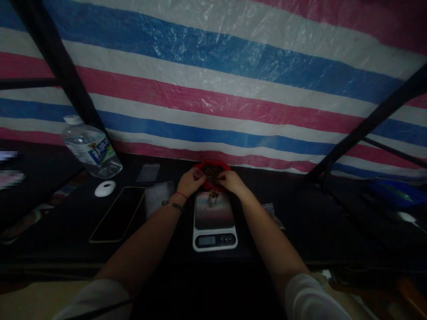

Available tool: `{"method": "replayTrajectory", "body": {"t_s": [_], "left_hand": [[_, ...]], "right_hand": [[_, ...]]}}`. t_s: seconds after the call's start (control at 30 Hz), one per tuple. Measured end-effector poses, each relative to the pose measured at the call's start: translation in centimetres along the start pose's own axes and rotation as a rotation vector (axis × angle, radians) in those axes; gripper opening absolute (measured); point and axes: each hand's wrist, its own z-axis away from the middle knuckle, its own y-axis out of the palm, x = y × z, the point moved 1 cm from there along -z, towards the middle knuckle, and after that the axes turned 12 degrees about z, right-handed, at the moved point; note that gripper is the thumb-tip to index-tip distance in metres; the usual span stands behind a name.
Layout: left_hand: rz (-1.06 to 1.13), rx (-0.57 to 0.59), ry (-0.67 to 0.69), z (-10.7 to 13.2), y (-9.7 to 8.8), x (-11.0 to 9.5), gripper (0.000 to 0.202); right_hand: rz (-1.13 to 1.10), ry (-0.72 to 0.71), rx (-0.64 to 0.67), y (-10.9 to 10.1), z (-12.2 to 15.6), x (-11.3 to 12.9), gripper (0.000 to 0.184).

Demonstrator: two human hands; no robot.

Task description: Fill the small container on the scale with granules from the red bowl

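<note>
Both my hands reach to a red bowl (pixel 223 166) of small dark brown pieces at the far side of a dark table. My left hand (pixel 190 182) rests at the bowl's left rim with its fingers curled, pinching something small that I cannot make out. My right hand (pixel 231 181) is at the bowl's right rim, fingers bent in among the pieces. Just in front of the bowl a white kitchen scale (pixel 215 222) carries a small metal cup (pixel 212 197) filled with the pieces.
A clear water bottle (pixel 90 149) leans at the left, with a white round lid (pixel 105 188) below it. A dark phone (pixel 117 214) and small clear bags (pixel 156 195) lie left of the scale. Behind hangs a striped tarp (pixel 220 84) on black poles.
</note>
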Motion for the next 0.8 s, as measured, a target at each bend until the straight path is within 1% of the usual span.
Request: {"method": "replayTrajectory", "body": {"t_s": [0.1, 0.17, 0.23, 0.37, 0.5, 0.6, 0.8], "left_hand": [[0.012, 0.002, 0.007, 0.0, 0.1, 0.0, 0.037], [0.015, 0.008, 0.018, -0.1, 0.1, -0.1, 0.040], [0.012, 0.008, 0.027, -0.1, 0.1, -0.2, 0.042], [-0.003, 0.000, 0.025, -0.1, 0.1, -0.1, 0.043], [-0.024, -0.003, 0.014, -0.1, 0.1, 0.0, 0.037], [-0.019, -0.001, 0.015, -0.1, 0.1, 0.0, 0.032], [-0.028, -0.009, 0.018, -0.1, 0.1, -0.3, 0.037]], "right_hand": [[-0.138, 0.037, -0.172, -0.2, 1.1, -0.7, 0.019], [-0.202, 0.048, -0.237, 0.1, 1.8, -1.0, 0.016], [-0.224, 0.057, -0.269, 0.6, 2.1, -1.1, 0.014], [-0.202, 0.083, -0.262, 2.2, 1.8, -1.4, 0.014], [-0.169, 0.059, -0.249, 3.3, 1.5, -1.7, 0.016], [-0.159, 0.051, -0.256, 3.6, 1.6, -2.0, 0.017], [-0.210, 0.066, -0.285, 3.0, 2.2, -1.7, 0.017]]}}
